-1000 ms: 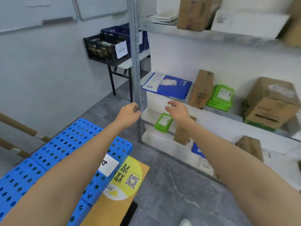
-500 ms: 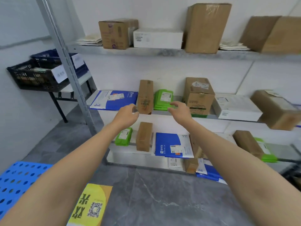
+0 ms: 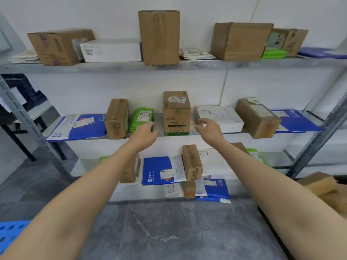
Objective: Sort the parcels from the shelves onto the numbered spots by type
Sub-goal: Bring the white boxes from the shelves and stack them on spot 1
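An upright brown carton [image 3: 176, 113] with a green base stripe stands on the middle shelf [image 3: 199, 132]. My left hand [image 3: 145, 134] hovers just left of it, fingers loosely curled and holding nothing. My right hand [image 3: 208, 128] hovers just right of it, fingers spread, also holding nothing. Neither hand touches the carton. Green padded mailers [image 3: 141, 119] lean behind my left hand, next to a smaller brown box [image 3: 116, 119]. A white flat box [image 3: 218, 117] lies behind my right hand.
Blue mailers [image 3: 78, 126] and another brown box [image 3: 257, 117] share the middle shelf. The top shelf [image 3: 112, 65] carries several cartons. Lower shelves hold blue mailers [image 3: 161, 170] and small boxes. A blue perforated pallet [image 3: 9, 233] shows at bottom left, a metal upright [image 3: 28, 126] at left.
The view swung right and up from the blue pallet to face the shelves. Both hands rose and moved apart, now flanking the upright carton on the middle shelf.
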